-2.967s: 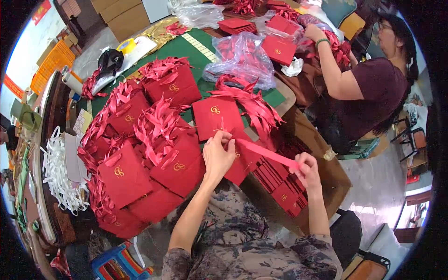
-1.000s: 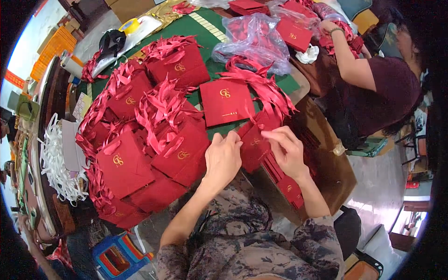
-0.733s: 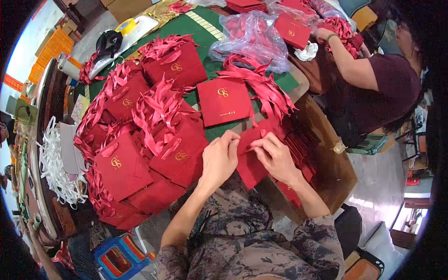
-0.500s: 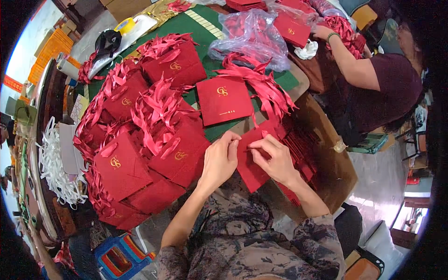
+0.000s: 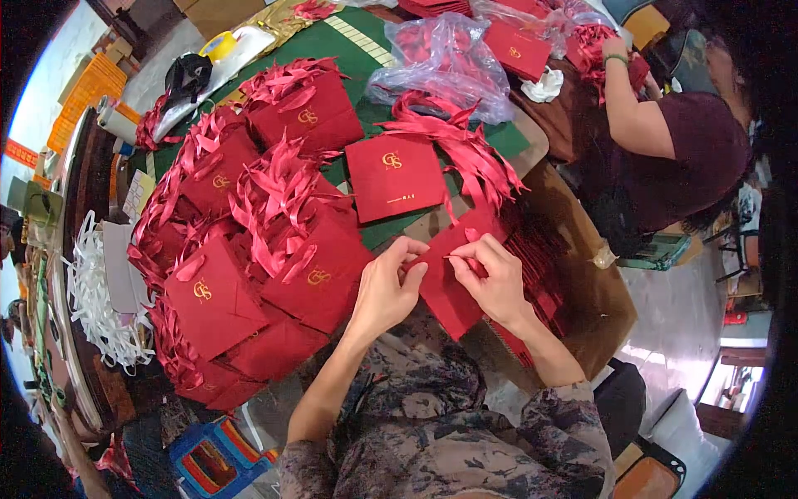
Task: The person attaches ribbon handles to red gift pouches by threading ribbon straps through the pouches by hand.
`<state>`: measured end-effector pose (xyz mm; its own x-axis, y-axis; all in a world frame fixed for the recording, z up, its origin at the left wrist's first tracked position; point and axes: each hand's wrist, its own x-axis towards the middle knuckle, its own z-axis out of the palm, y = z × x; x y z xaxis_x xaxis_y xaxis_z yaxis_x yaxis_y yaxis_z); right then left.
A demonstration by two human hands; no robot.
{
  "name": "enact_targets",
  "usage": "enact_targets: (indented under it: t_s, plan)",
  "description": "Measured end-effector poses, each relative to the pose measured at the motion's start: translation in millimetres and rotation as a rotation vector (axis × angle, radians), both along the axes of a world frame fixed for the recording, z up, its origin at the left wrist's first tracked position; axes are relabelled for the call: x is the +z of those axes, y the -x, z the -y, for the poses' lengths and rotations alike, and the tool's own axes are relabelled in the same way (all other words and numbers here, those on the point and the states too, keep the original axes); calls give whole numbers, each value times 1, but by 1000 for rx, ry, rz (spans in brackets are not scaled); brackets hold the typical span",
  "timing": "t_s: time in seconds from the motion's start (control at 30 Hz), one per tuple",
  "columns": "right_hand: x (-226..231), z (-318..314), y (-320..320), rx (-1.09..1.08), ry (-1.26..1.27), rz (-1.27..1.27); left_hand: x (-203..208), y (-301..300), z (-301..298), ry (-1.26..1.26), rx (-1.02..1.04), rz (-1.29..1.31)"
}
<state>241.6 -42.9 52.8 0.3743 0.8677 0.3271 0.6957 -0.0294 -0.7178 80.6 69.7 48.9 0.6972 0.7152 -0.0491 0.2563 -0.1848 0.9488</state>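
In front of me a flat red paper gift bag [image 5: 450, 298] lies tilted between my hands. My left hand [image 5: 389, 287] is closed at its upper left edge, with thumb and forefinger pinching it. Over the bag's face, my right hand [image 5: 496, 281] pinches a thin piece of red ribbon, mostly covered by the fingers. Just beyond lies another red bag [image 5: 396, 179] with a gold emblem, and beside it a bunch of loose red ribbons [image 5: 489, 170]. Below and right of my right hand, a row of stacked red bags [image 5: 540, 279] stands in a cardboard box [image 5: 611, 312].
Ribboned red bags [image 5: 218, 291] heap up on the left of the green table [image 5: 366, 25]. Clear plastic [image 5: 453, 66] wraps more red items at the back. White straps [image 5: 104, 291] pile up at far left. A co-worker [image 5: 677, 158] handles red ribbons at the right.
My left thumb has dropped lower beside the bag's edge, and my right fingers have shifted slightly with the ribbon. The co-worker's hand has moved right, onto the ribbon bundle.
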Motion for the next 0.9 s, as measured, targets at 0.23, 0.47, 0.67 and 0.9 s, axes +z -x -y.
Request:
enact_targets:
  t_s: [0.23, 0.47, 0.67, 0.9]
  plan:
    - [5, 1, -1, 20, -76, 7, -6, 3, -5, 37, -49, 16]
    - [7, 3, 4, 36, -104, 29, -1, 1, -5, 253, -79, 136]
    - [8, 1, 6, 47, -127, 69, 11, 1, -3, 218, -69, 92]
    - [-1, -6, 14, 17, -165, 248, 13, -3, 4, -50, -34, 13]
